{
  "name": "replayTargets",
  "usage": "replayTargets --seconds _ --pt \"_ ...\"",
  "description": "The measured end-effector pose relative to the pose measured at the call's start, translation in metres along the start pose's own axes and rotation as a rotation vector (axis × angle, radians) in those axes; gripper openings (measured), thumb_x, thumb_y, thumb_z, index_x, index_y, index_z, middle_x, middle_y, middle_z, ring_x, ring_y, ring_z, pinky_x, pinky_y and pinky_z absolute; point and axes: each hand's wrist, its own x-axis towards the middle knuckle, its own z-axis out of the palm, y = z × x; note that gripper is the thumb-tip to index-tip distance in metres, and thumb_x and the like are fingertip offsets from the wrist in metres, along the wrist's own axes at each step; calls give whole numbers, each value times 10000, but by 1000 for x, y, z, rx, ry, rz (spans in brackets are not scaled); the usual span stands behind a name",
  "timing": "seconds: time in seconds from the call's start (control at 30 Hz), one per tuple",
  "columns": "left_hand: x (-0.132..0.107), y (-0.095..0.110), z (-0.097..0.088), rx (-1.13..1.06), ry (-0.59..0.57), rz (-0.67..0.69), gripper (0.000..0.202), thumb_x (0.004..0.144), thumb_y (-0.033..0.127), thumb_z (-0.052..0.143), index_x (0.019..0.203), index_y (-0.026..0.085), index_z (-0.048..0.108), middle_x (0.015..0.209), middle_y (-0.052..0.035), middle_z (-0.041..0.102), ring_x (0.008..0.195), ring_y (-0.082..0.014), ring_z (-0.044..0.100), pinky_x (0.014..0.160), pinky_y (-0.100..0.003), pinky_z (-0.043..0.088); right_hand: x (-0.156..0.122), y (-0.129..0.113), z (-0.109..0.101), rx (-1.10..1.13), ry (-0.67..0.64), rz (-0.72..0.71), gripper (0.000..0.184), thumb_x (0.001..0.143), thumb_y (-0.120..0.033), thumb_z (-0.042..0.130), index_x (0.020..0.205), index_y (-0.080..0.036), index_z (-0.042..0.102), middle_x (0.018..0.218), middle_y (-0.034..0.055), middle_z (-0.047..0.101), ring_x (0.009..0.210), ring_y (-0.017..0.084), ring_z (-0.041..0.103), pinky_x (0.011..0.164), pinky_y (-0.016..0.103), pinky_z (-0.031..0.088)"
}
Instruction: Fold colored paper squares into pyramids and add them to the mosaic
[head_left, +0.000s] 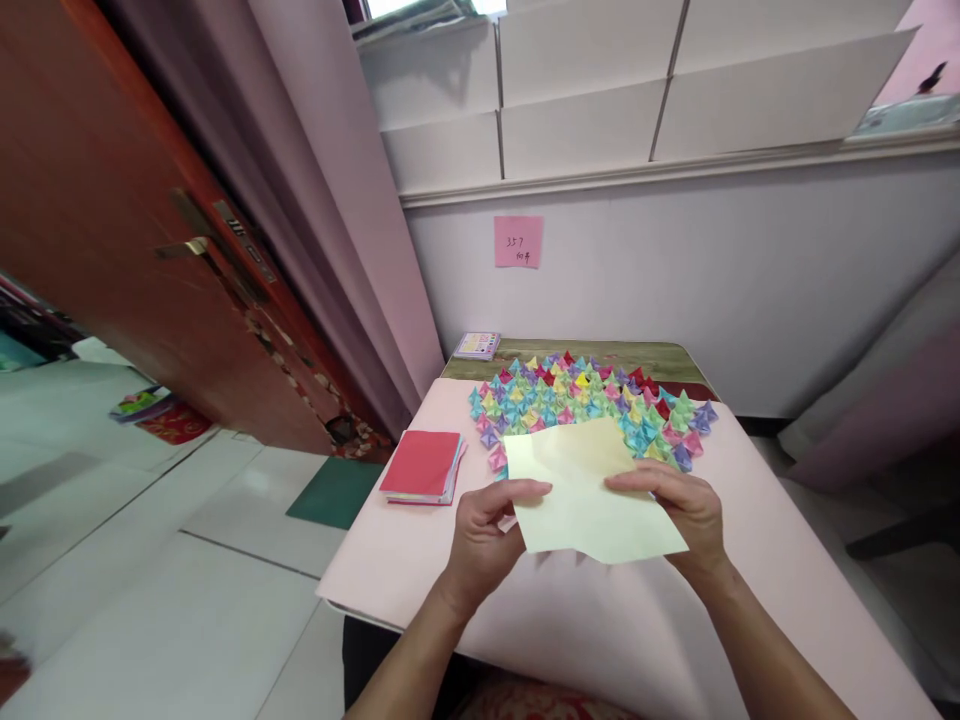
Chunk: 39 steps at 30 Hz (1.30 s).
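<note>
A pale yellow-green sheet of paper point(581, 500) is held up above the table, slightly bent and unevenly lit. My left hand point(487, 525) pinches its left side, thumb on top and the other fingers mostly hidden beneath. On the right side my right hand point(690, 515) grips it the same way, thumb lying on the face of the sheet. Beyond the paper spreads a crowd of small folded paper pieces point(555, 395) in many colours, partly covered by the sheet. Left of my left hand lies a stack of square coloured paper point(422, 465), red on top.
The table point(397, 560) has a pale pink cover and a wooden back edge. A small patterned packet point(478, 346) lies at its far left corner. A pink note point(518, 242) is stuck to the wall. To the left are a curtain and a wooden door point(150, 200).
</note>
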Motion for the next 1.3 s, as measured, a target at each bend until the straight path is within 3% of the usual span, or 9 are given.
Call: replayTargets --seconds 0.2,0.4,0.63,0.83,0.97,1.07,1.13,1.2,1.3 --pt "3 5 1 -4 11 26 154 642 247 858 780 240 791 807 -66 768 733 -234 714 663 -312 562 -4 7 1 56 -41 61 109 685 -304 832 784 -266 809 749 57 723 676 213 662 545 293 522" --pt "4 1 -1 -50 68 24 142 636 249 861 753 227 786 815 -60 754 742 -219 708 678 -297 561 -8 19 1 106 61 174 105 669 -335 832 702 -243 794 741 83 732 807 259 688 615 316 560" --pt "5 -6 7 -131 166 -119 283 621 281 867 884 219 785 907 -59 769 843 -258 711 734 -331 575 -5 13 6 -24 40 29 156 741 -256 777 888 -304 800 858 47 755 819 244 687 701 348 557" --pt "9 -2 23 -222 202 -162 310 666 346 831 943 226 761 880 -46 742 784 -224 693 666 -292 546 -12 1 23 -50 87 34 146 778 -305 759 919 -302 797 744 31 691 624 198 618 519 293 465" --pt "8 -10 25 -230 223 -158 352 676 386 827 970 219 727 908 -47 712 797 -213 678 671 -287 541 -20 -1 32 -14 112 19 192 767 -287 773 958 -295 788 726 20 649 589 176 576 490 273 408" --pt "8 -13 18 28 223 -14 415 688 385 826 1050 225 703 1153 -99 661 1025 -276 660 824 -353 552 -23 0 31 -21 140 -14 228 764 -272 775 991 -294 773 701 9 611 566 167 545 474 266 377" --pt "8 -11 11 320 249 160 474 729 383 797 1159 235 662 1420 -140 494 1277 -336 520 1010 -445 471 -21 2 29 -107 162 -39 227 766 -269 771 992 -291 769 757 23 631 617 183 582 504 276 414" --pt "7 -7 5 625 287 381 581 739 370 793 1271 248 591 1544 -152 339 1412 -374 350 1121 -536 334 -19 4 27 -278 173 -67 210 771 -258 758 979 -287 771 939 60 675 774 228 650 616 317 489" --pt "3 -2 4 959 161 675 597 777 284 762 1331 289 541 1509 -129 432 1423 -368 339 1163 -604 200 -15 5 29 -548 164 -165 192 794 -189 689 921 -300 780 1249 68 633 1095 311 627 908 441 489"
